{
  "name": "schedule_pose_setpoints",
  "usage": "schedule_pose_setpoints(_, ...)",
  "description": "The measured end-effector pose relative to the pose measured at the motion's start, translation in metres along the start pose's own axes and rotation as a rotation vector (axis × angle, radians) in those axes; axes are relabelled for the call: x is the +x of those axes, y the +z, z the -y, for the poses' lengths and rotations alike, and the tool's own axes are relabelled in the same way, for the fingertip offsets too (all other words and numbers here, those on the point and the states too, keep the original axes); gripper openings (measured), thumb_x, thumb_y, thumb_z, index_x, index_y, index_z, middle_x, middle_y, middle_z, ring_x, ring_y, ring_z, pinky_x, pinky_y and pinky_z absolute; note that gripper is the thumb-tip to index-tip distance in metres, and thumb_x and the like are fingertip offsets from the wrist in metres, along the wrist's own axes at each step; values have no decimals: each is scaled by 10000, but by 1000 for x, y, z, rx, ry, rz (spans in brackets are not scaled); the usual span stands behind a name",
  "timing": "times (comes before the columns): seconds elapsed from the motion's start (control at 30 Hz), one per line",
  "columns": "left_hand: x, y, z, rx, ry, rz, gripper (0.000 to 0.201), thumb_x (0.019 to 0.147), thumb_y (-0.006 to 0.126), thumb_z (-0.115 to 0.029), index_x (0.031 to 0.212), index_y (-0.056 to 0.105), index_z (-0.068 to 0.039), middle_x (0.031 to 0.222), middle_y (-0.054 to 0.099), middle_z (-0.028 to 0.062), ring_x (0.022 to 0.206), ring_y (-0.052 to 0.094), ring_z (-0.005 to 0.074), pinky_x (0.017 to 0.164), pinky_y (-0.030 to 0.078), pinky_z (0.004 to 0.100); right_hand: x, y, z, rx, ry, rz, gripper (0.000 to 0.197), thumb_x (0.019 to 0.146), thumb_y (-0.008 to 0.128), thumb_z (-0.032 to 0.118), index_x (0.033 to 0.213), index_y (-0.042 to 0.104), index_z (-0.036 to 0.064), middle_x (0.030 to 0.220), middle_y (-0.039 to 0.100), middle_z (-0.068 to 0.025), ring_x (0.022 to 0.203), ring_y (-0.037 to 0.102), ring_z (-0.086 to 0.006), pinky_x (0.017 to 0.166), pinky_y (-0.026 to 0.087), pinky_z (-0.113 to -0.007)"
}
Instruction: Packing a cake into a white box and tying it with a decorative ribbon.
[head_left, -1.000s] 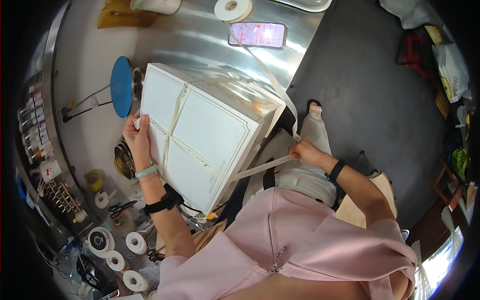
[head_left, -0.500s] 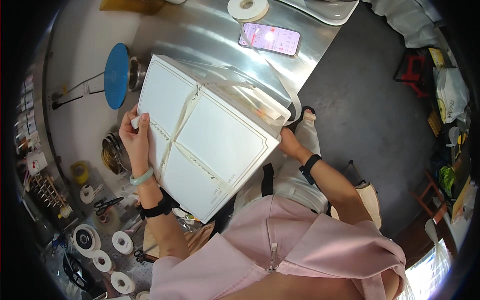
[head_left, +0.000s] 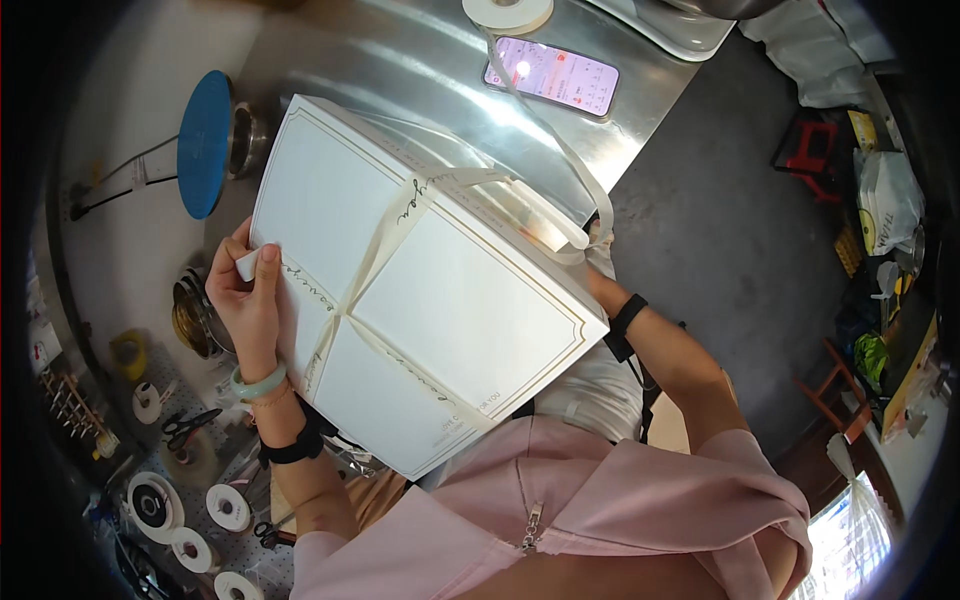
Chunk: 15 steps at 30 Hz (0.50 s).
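Observation:
A large white box (head_left: 465, 295) with gold border lines is tilted up in front of me. Cream printed ribbon (head_left: 380, 250) crosses over its face and continues around its side. At the box's left edge my left hand (head_left: 246, 300) is closed, pinching a ribbon end between thumb and fingers. My right hand (head_left: 602, 288) is at the right side of the box, its fingers hidden behind it. A loose length of ribbon loops from the box's right side up to a ribbon spool (head_left: 515, 18).
The box is over a shiny steel table (head_left: 350, 60) with a lit phone (head_left: 555, 75). A blue round disc (head_left: 203, 145) stands left. Lower left, several ribbon spools (head_left: 229, 508) and scissors (head_left: 190, 428) sit on a speckled surface. Grey floor (head_left: 700, 200) lies right, with a red stool (head_left: 812, 150) beyond.
The box has come closer to me and shows larger in view. My right hand has slipped further behind it. My left hand keeps its pinch at the left edge.

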<state>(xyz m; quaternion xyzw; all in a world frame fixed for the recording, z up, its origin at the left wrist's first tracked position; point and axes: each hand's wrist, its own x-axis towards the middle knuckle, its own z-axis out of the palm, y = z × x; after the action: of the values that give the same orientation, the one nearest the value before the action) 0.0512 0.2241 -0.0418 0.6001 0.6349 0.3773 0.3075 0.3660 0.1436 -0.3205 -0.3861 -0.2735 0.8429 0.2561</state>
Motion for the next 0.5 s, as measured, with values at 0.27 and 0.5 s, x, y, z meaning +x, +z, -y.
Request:
schedule_pose_setpoints(0.27, 1, 5, -8, 85, 95, 46, 328, 810, 686, -132, 667, 405, -40, 1125, 589, 216, 921, 522, 119, 868, 387, 265, 1, 10, -4, -202, -255, -34, 486, 828, 584, 66, 1287, 433, 14, 998, 640, -124, 859, 630, -177, 611, 544, -264)
schedule_pose_setpoints(0.5, 2, 20, -26, 114, 179, 193, 341, 773, 717, -129, 653, 409, -45, 1101, 593, 239, 942, 550, 154, 843, 407, 274, -2, -8, -12, -128, -103, -21, 408, 839, 579, 89, 1225, 490, -12, 994, 641, -119, 842, 633, -172, 642, 540, -261)
